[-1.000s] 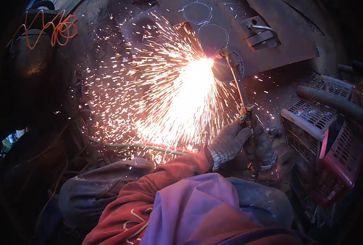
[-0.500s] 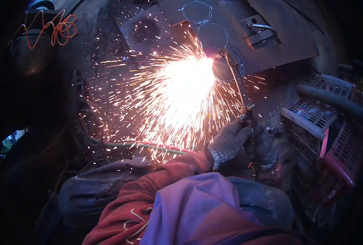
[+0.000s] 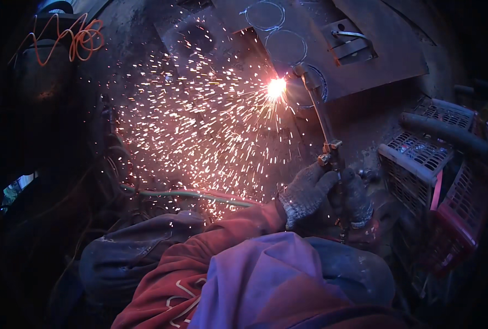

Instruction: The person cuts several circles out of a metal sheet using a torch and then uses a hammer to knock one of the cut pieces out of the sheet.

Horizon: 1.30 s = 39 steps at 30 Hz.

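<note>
Both my hands, in grey knitted work gloves, are closed round the handle of a cutting torch (image 3: 323,118). My left hand (image 3: 305,192) grips it from the left, close to the valve fitting. On the other side, my right hand (image 3: 356,200) wraps the handle lower down; some of its fingers are hidden. From there the torch tube runs up and leftward to its bent head, at the edge of a dark steel plate (image 3: 364,71). Beside the head a white-hot glow (image 3: 277,88) throws sparks to the left and downward. Circles (image 3: 286,47) are marked on the plate near the head.
A metal block with a bent handle (image 3: 351,44) lies on the plate. Perforated plastic crates (image 3: 419,153) stand at the right, with a pipe (image 3: 444,131) across them. Green and red hoses (image 3: 200,194) cross the floor before my knees. An orange coiled cable (image 3: 85,38) sits far left.
The large white glare has shrunk to a small bright spot, and the spark spray has thinned into scattered streaks. More of the floor and plate edge shows. My hands have hardly moved.
</note>
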Each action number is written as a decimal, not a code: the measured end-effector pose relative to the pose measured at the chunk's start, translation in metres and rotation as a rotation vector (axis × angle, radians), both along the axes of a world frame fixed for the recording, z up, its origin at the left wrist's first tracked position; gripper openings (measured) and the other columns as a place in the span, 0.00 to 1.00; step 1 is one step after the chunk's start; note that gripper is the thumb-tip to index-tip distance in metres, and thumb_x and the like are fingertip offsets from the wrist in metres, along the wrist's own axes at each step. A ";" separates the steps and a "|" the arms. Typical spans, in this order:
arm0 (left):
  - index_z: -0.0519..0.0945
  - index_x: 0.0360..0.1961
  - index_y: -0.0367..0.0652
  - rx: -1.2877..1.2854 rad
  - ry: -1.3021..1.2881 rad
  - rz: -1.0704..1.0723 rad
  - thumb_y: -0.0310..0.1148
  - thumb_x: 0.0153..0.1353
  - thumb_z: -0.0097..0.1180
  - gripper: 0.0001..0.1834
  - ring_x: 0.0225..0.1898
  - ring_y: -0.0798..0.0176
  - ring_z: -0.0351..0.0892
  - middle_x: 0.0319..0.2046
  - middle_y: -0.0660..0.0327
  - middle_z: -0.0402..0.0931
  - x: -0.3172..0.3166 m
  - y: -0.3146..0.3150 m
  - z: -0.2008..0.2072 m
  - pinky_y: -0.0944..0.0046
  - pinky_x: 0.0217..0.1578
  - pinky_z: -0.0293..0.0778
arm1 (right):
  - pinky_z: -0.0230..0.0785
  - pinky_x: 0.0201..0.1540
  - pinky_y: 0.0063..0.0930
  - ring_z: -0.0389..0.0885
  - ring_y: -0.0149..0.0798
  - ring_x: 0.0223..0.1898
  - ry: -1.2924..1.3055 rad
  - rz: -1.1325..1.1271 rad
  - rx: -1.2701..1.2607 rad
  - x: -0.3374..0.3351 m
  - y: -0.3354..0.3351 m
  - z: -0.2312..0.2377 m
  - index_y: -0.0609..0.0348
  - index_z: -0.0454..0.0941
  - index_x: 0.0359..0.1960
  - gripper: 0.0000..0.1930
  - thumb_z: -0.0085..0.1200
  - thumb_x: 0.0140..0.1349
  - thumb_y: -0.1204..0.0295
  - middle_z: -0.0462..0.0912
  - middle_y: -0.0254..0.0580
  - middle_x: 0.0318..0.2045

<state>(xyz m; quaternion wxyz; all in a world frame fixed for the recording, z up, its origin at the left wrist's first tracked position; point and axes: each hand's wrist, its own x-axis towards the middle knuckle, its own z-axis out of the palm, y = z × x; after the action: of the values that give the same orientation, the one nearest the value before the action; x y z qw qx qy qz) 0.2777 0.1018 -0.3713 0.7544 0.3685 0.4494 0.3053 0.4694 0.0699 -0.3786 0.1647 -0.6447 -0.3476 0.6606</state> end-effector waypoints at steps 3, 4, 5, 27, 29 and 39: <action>0.78 0.45 0.34 0.004 0.000 0.002 0.35 0.69 0.48 0.14 0.42 0.57 0.79 0.38 0.51 0.79 0.003 -0.003 -0.003 0.60 0.45 0.73 | 0.64 0.20 0.23 0.71 0.27 0.18 0.033 -0.113 -0.012 -0.002 -0.003 0.003 0.58 0.79 0.34 0.26 0.37 0.75 0.49 0.76 0.34 0.20; 0.78 0.45 0.34 -0.027 -0.018 -0.028 0.35 0.69 0.48 0.14 0.41 0.57 0.79 0.38 0.51 0.79 0.003 -0.001 -0.001 0.60 0.45 0.73 | 0.64 0.20 0.23 0.71 0.26 0.19 0.065 -0.137 -0.050 0.000 -0.005 0.001 0.58 0.79 0.34 0.26 0.38 0.74 0.49 0.77 0.34 0.21; 0.78 0.45 0.34 -0.057 -0.036 -0.059 0.35 0.69 0.48 0.14 0.41 0.58 0.79 0.37 0.51 0.80 0.003 0.000 0.000 0.60 0.45 0.73 | 0.64 0.21 0.22 0.72 0.26 0.20 0.095 -0.158 -0.075 -0.001 -0.004 0.004 0.58 0.79 0.35 0.26 0.38 0.74 0.48 0.77 0.34 0.22; 0.78 0.47 0.35 0.117 0.033 -0.030 0.35 0.68 0.49 0.15 0.42 0.49 0.79 0.39 0.47 0.80 0.002 -0.010 -0.013 0.57 0.46 0.73 | 0.62 0.21 0.24 0.71 0.27 0.19 0.079 -0.212 -0.304 -0.013 0.005 0.025 0.59 0.80 0.36 0.28 0.38 0.72 0.46 0.76 0.34 0.21; 0.77 0.48 0.35 0.131 0.046 -0.030 0.34 0.69 0.49 0.15 0.43 0.51 0.79 0.40 0.48 0.80 0.004 -0.010 -0.012 0.58 0.46 0.73 | 0.62 0.20 0.23 0.71 0.26 0.19 0.092 -0.148 -0.260 -0.009 0.006 0.025 0.57 0.79 0.37 0.27 0.40 0.71 0.45 0.76 0.34 0.22; 0.77 0.48 0.34 -0.005 -0.037 -0.042 0.36 0.71 0.48 0.15 0.38 0.61 0.80 0.38 0.56 0.81 -0.005 -0.010 -0.013 0.63 0.41 0.75 | 0.59 0.15 0.20 0.69 0.23 0.16 0.229 -0.254 -0.239 -0.025 0.006 0.025 0.54 0.78 0.43 0.23 0.45 0.70 0.46 0.75 0.29 0.21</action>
<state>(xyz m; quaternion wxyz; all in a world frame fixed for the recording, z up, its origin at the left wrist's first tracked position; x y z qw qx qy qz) 0.2731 0.0920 -0.3843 0.7696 0.3705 0.4283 0.2949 0.4447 0.0761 -0.3539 0.2076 -0.6189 -0.1616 0.7401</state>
